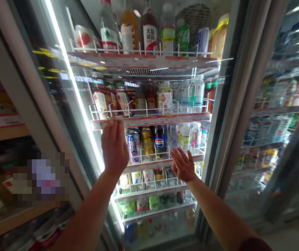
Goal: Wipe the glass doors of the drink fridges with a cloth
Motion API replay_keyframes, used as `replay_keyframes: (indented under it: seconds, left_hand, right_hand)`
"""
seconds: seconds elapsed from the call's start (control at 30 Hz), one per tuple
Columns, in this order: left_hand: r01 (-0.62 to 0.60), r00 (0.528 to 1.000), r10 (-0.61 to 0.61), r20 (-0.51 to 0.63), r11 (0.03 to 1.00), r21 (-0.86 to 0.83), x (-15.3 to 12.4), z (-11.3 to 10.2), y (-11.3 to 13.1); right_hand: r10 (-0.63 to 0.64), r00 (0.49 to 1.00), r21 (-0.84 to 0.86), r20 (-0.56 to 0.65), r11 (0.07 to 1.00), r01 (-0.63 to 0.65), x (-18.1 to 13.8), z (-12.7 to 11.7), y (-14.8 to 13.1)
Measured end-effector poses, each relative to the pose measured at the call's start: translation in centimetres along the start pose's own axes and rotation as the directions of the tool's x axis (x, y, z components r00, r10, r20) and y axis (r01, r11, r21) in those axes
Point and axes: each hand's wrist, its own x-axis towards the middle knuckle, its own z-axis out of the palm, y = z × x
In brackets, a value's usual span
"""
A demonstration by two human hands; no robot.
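Note:
My left hand (114, 148) is raised at the glass door (149, 75) of a lit drinks fridge, in front of the third shelf's left end. Its fingers are pressed together and point up. A pale edge shows at the fingertips; what it belongs to is unclear. Lower and to the right, my right hand (184, 164) is open with fingers spread and nothing in it. Whether its fingers touch the glass cannot be made out. Behind the hands stand a dark cola bottle (160, 139), a gold can (147, 141) and a blue can (134, 144).
Bottles such as a red-capped water bottle (109, 29) line the upper shelf (149, 62). A bright light strip (69, 75) runs down the left side. The metal frame (237, 90) separates another drinks cabinet (268, 109) at right. Shelving with goods (1, 127) stands at left.

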Motion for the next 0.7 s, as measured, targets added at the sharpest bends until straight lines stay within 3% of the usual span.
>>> replay_keyframes:
  seconds: [0.07,0.13,0.2,0.27,0.33,0.37,0.43,0.5,0.57,0.63,0.7]
  left_hand:
    - [0.078,0.996,-0.078,-0.042,0.997,-0.008,-0.4,0.0,0.3]
    - [0.054,0.999,-0.054,-0.004,0.999,-0.007,-3.2,0.5,2.0]
    - [-0.120,0.986,0.123,0.111,0.992,-0.034,-6.7,1.1,3.9]
    - [-0.354,0.900,0.373,0.227,0.927,-0.120,-9.1,1.5,4.5]
    - [-0.488,0.821,0.513,0.251,0.858,-0.158,-9.2,1.4,3.4]
    - [-0.499,0.824,0.516,0.235,0.857,-0.129,-8.3,1.2,2.3]
    - [-0.413,0.896,0.407,0.176,0.911,-0.002,-5.4,0.4,0.0]
    - [-0.211,0.976,0.202,0.084,0.971,0.116,-2.7,-0.3,-1.5]
    - [-0.010,1.000,0.011,-0.001,0.988,0.153,-1.6,-0.5,-1.3]
    - [0.070,0.997,-0.067,-0.030,0.989,0.129,-2.8,-0.2,0.4]
    - [-0.029,0.998,0.024,0.058,0.997,0.077,-5.6,0.4,2.7]
  right_hand:
    - [-0.003,1.000,0.001,-0.001,1.000,0.003,0.0,-0.1,0.0]
    - [-0.006,1.000,0.003,0.000,1.000,0.006,0.1,-0.2,0.0]
    - [-0.011,1.000,0.003,0.001,1.000,0.011,0.2,-0.3,0.0]
    - [-0.010,1.000,-0.001,0.003,1.000,0.010,0.3,-0.3,0.0]
    - [-0.009,1.000,0.000,-0.005,1.000,0.009,0.4,-0.3,-0.1]
    - [-0.007,1.000,0.003,-0.011,1.000,0.007,0.4,-0.3,-0.1]
    - [-0.003,1.000,0.009,-0.019,1.000,0.004,0.4,-0.3,-0.1]
    - [-0.003,1.000,0.014,-0.021,1.000,0.003,0.4,-0.2,-0.1]
    - [-0.004,1.000,0.013,-0.016,1.000,0.004,0.3,-0.1,-0.1]
    - [-0.002,1.000,0.010,-0.010,1.000,0.002,0.1,-0.1,-0.1]
    - [0.003,1.000,0.006,-0.005,1.000,-0.003,0.0,0.0,0.0]
